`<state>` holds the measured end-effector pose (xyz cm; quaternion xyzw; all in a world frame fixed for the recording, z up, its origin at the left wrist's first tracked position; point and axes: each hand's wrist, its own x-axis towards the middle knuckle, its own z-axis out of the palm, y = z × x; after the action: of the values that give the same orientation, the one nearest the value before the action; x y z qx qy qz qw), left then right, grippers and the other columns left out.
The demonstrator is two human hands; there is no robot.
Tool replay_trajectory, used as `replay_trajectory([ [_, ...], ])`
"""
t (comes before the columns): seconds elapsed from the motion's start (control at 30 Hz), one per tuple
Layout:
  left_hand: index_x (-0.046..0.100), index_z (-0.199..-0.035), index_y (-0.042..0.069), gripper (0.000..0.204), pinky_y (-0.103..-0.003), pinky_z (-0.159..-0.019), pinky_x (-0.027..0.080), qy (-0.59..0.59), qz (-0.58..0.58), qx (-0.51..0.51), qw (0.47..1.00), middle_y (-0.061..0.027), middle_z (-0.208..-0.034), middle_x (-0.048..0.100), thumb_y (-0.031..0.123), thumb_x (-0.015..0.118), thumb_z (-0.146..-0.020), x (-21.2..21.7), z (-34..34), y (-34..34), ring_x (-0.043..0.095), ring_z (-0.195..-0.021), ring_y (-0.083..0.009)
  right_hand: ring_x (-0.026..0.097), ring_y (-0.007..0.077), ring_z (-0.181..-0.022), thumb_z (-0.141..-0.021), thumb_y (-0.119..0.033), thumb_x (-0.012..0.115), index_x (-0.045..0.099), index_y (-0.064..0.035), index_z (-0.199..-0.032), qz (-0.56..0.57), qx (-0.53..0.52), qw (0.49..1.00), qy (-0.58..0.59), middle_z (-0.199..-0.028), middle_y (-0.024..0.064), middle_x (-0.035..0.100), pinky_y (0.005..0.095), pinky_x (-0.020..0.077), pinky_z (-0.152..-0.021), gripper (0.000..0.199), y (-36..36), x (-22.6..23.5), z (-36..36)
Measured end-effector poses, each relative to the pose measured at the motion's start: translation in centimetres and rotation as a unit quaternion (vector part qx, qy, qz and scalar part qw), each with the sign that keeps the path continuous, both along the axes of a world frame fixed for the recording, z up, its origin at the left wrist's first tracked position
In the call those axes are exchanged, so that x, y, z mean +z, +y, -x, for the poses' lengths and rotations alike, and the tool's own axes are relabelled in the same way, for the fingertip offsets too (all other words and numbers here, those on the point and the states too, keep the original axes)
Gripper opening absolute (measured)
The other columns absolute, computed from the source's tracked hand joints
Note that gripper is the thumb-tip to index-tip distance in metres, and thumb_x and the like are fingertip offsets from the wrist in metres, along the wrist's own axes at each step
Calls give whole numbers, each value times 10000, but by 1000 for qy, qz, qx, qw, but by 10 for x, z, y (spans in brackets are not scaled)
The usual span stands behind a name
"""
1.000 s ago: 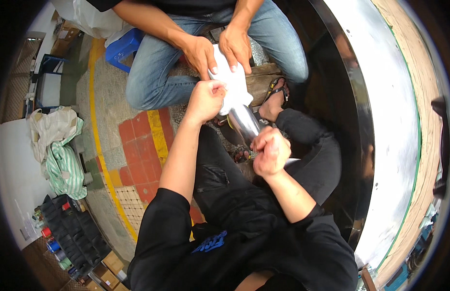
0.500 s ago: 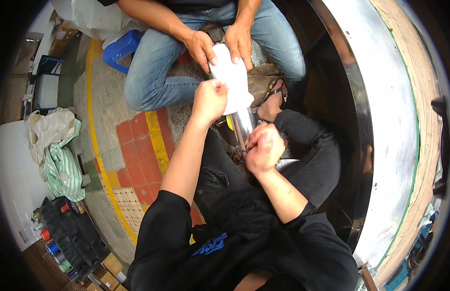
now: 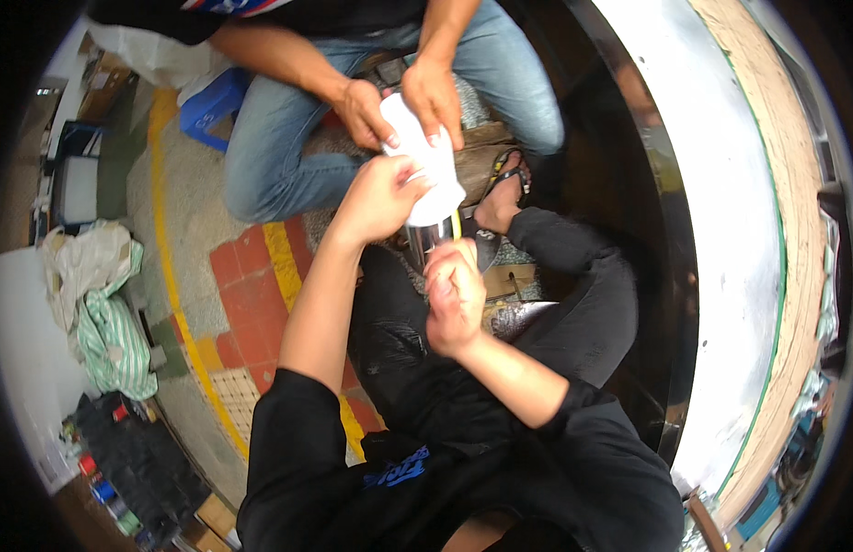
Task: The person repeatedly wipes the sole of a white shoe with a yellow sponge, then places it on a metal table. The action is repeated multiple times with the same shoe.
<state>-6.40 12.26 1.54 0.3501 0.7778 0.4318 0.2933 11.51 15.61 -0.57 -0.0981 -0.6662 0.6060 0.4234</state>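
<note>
A smooth white sleeve-like piece (image 3: 415,138) sits over one end of a shiny metal cylinder (image 3: 427,237) in front of me. At its left side my left hand (image 3: 380,198) is closed, with thumb and fingers pinching the white piece. My right hand (image 3: 456,299) makes a blurred fist at the near end of the cylinder; what lies inside it is hidden. Across from me, a co-worker's two hands, one on the left (image 3: 364,115) and one on the right (image 3: 431,97), grip the far end of the white piece.
Beyond the co-worker's knee stands a blue plastic stool (image 3: 206,110). A long metal-sided bench (image 3: 711,230) runs along the right. Bags (image 3: 114,331) and a dark rack with spools (image 3: 150,460) line the left. A wooden block (image 3: 486,156) lies by a sandalled foot.
My right hand has moved left and is now in front of the cylinder's near end. The cylinder and white piece have shifted left and tilted differently. Both co-worker's hands stay on the white piece.
</note>
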Motion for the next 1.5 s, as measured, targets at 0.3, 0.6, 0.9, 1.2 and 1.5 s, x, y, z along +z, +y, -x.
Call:
replay_trajectory([
  [0.3,707,-949,49,179,-457,-919,561,309,-115,45,943,-141,-989,743,90,788,-795,-30,-93,-47,731,-1006,-356,689,269,-791,-1075,-279,508,444,39,-1362,365,167,725,-560,-1003,213,646,382,589,-695,433,12,-38,-49],
  [0.6,660,-1186,220,610,-559,-1249,256,438,-14,-464,770,-30,-1254,619,325,889,-630,-22,-3,0,488,-1391,-301,646,508,-1097,-1039,-314,460,546,22,-1324,-28,114,759,-640,-1137,335,685,570,504,-957,449,23,-203,-11],
  [0.9,640,-1099,188,636,-492,-1156,367,427,-5,-384,819,-43,-1081,586,414,900,-564,-44,-11,1,603,-1122,-272,656,486,-1051,-1034,-385,559,661,49,-1103,-162,229,659,-698,-1037,312,691,553,509,-886,452,107,3,-98],
  [1.2,602,-1349,130,806,-578,-1148,324,430,83,-50,897,-85,-1255,571,452,879,-664,-44,-81,-34,541,-1225,-310,630,387,-1206,-1080,-434,494,549,-48,-1434,-308,-438,461,-708,-1292,252,654,491,474,-1009,527,261,144,-295],
  [1.5,631,-1234,64,714,-452,-897,447,406,176,-186,877,-107,-1081,618,487,840,-699,-23,-39,-40,624,-1037,-292,604,345,-1237,-1024,-292,634,635,-17,-1359,-451,-367,716,-387,-1306,216,661,449,458,-1072,433,186,115,-184],
])
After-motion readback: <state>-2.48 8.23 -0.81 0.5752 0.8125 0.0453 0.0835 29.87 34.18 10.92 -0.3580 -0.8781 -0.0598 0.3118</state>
